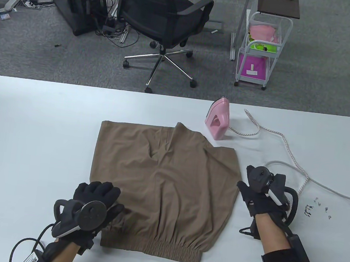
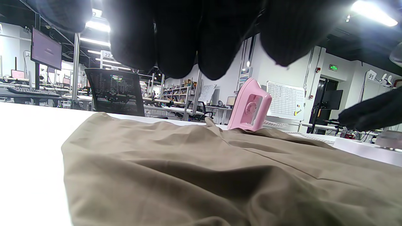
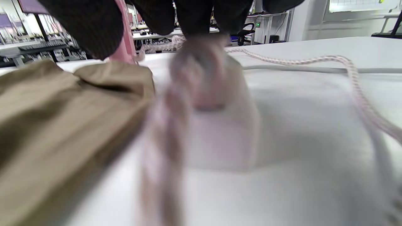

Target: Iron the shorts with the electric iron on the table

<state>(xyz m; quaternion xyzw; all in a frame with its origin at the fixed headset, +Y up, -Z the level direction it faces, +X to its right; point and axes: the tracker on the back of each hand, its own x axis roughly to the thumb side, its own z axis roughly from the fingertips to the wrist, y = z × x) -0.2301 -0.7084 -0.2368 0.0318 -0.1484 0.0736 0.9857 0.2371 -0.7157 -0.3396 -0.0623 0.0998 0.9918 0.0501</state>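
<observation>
Brown shorts [image 1: 172, 181] lie spread on the white table [image 1: 35, 140], elastic waistband toward me. A pink iron [image 1: 217, 120] stands upright just beyond their far right corner; it also shows in the left wrist view [image 2: 251, 106]. My left hand [image 1: 105, 192] rests flat, fingers spread, on the shorts' near left part; its fingers [image 2: 176, 47] hang over the cloth [image 2: 220, 175]. My right hand [image 1: 257, 184] is on the table just right of the shorts. In the right wrist view its fingers [image 3: 176, 15] hang over a blurred white and pink object [image 3: 207, 94]; whether they hold it is unclear.
The iron's braided cord [image 1: 257, 131] snakes right and back toward my right hand, and a white cable [image 1: 329, 189] runs off to the right edge. Small dark bits [image 1: 317, 210] lie right of the hand. An office chair [image 1: 163, 13] and a cart [image 1: 259, 52] stand beyond the table.
</observation>
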